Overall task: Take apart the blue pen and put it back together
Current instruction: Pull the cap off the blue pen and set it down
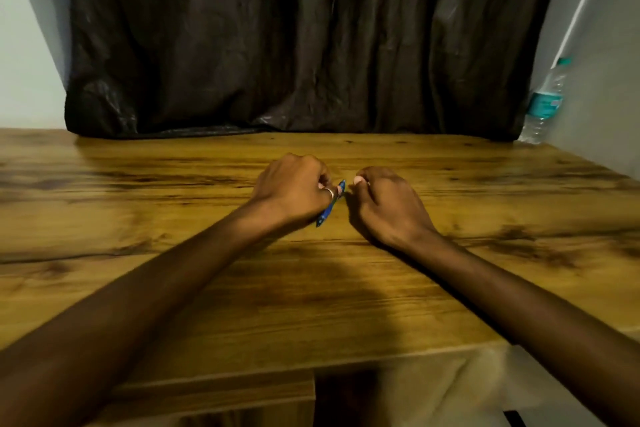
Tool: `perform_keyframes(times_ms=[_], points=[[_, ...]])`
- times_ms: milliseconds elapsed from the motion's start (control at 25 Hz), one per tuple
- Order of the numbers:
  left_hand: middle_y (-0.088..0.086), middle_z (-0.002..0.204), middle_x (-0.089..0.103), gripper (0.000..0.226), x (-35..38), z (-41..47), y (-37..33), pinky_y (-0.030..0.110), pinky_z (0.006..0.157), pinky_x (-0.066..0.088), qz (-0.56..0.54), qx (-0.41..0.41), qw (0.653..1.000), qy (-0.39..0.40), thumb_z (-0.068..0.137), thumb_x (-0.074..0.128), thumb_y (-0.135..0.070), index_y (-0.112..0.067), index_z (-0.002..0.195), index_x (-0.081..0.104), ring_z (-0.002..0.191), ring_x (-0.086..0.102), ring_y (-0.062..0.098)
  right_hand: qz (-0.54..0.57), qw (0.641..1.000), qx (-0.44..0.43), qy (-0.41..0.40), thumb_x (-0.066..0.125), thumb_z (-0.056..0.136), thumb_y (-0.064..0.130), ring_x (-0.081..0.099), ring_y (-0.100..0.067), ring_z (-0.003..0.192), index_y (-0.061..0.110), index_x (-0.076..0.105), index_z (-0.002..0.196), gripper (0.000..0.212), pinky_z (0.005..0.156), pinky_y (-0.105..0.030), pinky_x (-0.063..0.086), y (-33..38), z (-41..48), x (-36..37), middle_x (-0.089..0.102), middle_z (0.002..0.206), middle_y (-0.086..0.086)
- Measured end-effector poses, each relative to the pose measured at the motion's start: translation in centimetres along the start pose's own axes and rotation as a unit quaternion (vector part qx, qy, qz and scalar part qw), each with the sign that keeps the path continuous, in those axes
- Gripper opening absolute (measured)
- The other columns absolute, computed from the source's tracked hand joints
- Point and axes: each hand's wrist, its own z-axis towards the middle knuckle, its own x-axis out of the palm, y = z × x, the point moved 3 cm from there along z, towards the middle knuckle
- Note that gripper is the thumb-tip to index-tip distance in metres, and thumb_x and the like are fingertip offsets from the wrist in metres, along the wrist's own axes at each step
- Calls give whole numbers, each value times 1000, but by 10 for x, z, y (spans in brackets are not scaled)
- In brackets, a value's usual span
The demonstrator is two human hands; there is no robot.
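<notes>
My left hand (292, 189) rests on the wooden table (173, 288) with its fingers closed around a blue pen (329, 210). The pen slants from near the thumb down toward me, its lower end poking out under the hand. A ring sits on that hand's thumb. My right hand (389, 206) lies just to the right, fingers curled, its fingertips pinched close to the pen's upper end. Whether the right fingers hold a small pen part is hidden by the hand.
A dark brown curtain (304, 38) hangs behind the table's far edge. A clear water bottle (545, 104) with a teal label stands at the far right corner beside a white wall. The table's near edge runs under my forearms.
</notes>
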Motion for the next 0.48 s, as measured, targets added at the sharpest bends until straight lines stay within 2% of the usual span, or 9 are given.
perform_keyframes(times_ms=[80, 160, 280, 480], points=[[-4, 85, 76, 24, 9, 8, -2, 31, 64, 48, 29, -25, 999, 15, 86, 71, -49, -27, 89, 79, 85, 69, 20, -10, 1000, -4, -24, 40, 101, 29, 59, -27, 100, 14, 64, 107, 28, 81, -37, 49, 1, -1, -2, 66, 107, -9], [-1, 85, 76, 29, 16, 13, -4, 34, 69, 54, 55, -34, 998, 23, 83, 73, -53, -25, 84, 78, 88, 69, 23, -7, 999, -5, -43, 40, 101, 27, 59, -26, 99, 14, 62, 107, 27, 83, -39, 51, 0, 0, -3, 65, 107, -9], [4, 96, 77, 22, 19, 19, -9, 37, 77, 57, 76, -35, 996, 11, 84, 72, -43, -23, 91, 78, 98, 69, 29, -6, 999, -11, -47, 40, 100, 27, 58, -25, 99, 15, 61, 107, 26, 83, -41, 51, -1, 0, -2, 65, 106, -7], [1, 93, 74, 15, 7, 11, -3, 34, 68, 50, 79, -2, 997, -8, 91, 65, -34, -24, 93, 75, 91, 67, 26, 44, 997, 5, -56, 46, 100, 23, 58, -21, 101, 16, 64, 109, 21, 85, -34, 48, -3, 5, -7, 65, 108, -4]])
